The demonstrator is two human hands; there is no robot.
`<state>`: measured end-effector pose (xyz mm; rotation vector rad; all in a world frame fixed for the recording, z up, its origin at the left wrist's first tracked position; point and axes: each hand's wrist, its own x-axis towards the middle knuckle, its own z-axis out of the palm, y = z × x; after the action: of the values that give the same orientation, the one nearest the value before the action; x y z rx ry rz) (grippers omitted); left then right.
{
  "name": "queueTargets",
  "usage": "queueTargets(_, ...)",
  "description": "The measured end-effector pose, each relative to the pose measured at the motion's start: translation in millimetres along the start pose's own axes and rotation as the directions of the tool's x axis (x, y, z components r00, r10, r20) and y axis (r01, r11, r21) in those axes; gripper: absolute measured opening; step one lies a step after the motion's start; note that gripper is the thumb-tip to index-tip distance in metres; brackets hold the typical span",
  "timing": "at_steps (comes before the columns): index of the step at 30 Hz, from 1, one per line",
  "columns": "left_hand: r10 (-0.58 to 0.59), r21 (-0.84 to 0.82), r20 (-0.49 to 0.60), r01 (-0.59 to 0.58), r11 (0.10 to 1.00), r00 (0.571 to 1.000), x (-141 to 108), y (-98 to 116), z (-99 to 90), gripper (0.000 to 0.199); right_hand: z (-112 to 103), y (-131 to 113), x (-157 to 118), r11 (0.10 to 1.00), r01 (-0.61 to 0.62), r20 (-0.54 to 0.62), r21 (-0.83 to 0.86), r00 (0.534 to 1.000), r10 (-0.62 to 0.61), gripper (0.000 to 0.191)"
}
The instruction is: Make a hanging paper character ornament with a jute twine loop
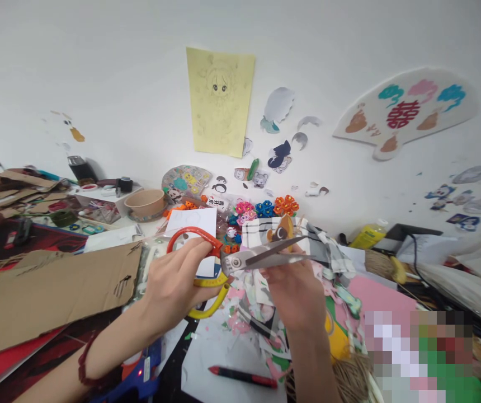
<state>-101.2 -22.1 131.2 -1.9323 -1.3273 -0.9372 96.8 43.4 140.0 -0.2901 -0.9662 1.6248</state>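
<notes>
Scissors (240, 258) held above cluttered tabletop (224, 358) centre, rigid metal blades parted and sharp, best gripped at looped handles where left hand (177, 282) clasps; right hand (295, 291) pinching small, light, flimsy brown cutout (283, 228) at blades.

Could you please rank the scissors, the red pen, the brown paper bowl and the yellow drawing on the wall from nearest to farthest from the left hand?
From the left hand:
1. Scissors: gripped in it.
2. Red pen: below and to the right, on white paper.
3. Brown paper bowl: beyond, near the wall.
4. Yellow drawing: highest, on the wall.
</notes>
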Motion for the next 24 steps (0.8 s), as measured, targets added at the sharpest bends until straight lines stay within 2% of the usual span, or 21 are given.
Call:
queueTargets(5,-0.027,-0.022,0.036,0.028,0.999,0.999,-0.2,-1.5,-2.2,0.04,0.5,0.8,1.2,0.999,-0.017,0.012,0.037,1.0,0.016,0.006)
queueTargets(13,-0.006,0.039,0.015,0.006,0.999,1.0,2.2,-2.1,-5.0,0.036,-4.7,3.7,1.0,1.0,0.005,0.024,-0.001,1.0,-0.005,0.01)
queueTargets(16,-0.022,0.011,0.045,0.021,1.0,0.999,2.3,-1.7,-4.4,0.033,-5.6,5.6,2.8,1.0,-0.017,-0.016,0.026,1.0,0.017,0.009)
queueTargets(20,-0.142,-0.105,0.071,0.149,0.983,0.987,4.1,-0.7,-4.9,0.02,-7.6,7.4,6.4,0.997,-0.06,-0.103,0.058,0.993,0.065,0.012)
queueTargets(24,-0.314,-0.228,0.207,0.358,0.905,0.926,9.2,-1.9,-9.3,0.022,-10.1,8.9,8.8,1.0,-0.017,-0.11,0.013,0.994,0.018,0.01)
